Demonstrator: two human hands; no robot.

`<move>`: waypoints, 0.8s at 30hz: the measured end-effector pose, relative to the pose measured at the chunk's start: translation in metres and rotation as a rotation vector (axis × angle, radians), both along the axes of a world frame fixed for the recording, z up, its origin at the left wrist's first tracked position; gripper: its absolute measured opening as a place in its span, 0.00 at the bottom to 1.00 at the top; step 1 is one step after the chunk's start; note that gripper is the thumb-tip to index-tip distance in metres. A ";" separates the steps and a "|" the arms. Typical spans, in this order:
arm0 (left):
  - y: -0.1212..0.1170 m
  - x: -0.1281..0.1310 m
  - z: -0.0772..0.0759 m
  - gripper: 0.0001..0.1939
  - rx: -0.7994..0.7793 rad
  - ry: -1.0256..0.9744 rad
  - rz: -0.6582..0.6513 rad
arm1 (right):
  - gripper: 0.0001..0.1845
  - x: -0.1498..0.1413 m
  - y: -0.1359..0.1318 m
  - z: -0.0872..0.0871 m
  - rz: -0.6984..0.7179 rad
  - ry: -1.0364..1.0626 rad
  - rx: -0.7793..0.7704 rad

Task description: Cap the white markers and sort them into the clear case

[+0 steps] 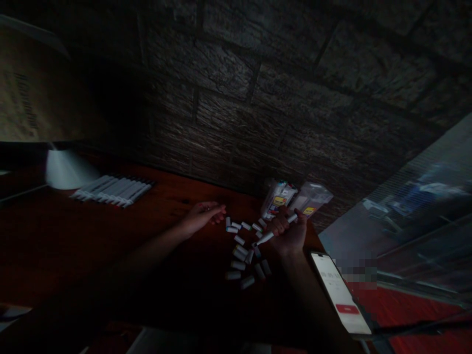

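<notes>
My right hand is closed around a white marker, uncapped, with its dark tip pointing down and left. The tip hovers over or touches the loose marker caps; I cannot tell which. Several of these short white caps, some with coloured ends, lie scattered between my hands. My left hand is left of the caps, its fingers loosely bent and a little apart, with nothing visible in them. Behind my right hand stand two clear plastic marker cases, one with markers inside.
On the left of the wooden table, a row of white markers lies side by side near a lamp. A lit phone lies beyond my right forearm. A brick wall rises behind, with a window at the right.
</notes>
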State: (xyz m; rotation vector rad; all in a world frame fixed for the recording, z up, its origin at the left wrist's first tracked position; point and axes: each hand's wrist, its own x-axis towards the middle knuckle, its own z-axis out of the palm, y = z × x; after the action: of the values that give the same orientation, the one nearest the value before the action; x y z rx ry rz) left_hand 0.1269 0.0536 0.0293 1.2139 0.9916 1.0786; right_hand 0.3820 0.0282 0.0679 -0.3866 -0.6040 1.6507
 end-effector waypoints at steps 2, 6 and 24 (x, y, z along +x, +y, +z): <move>0.001 0.000 -0.002 0.17 0.007 0.005 -0.005 | 0.15 -0.001 0.001 -0.001 -0.022 -0.012 0.009; 0.003 0.000 -0.003 0.17 -0.001 -0.007 0.001 | 0.17 -0.004 0.004 -0.002 -0.073 0.029 0.008; -0.021 0.012 -0.005 0.37 0.430 0.136 -0.374 | 0.17 -0.039 0.000 -0.018 0.079 -0.452 -0.169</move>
State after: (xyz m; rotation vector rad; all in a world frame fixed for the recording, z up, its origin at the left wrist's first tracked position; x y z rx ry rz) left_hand 0.1384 0.0322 0.0245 1.7625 0.6079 0.9424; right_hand 0.3430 0.0278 0.0499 -0.8833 -0.8227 1.7051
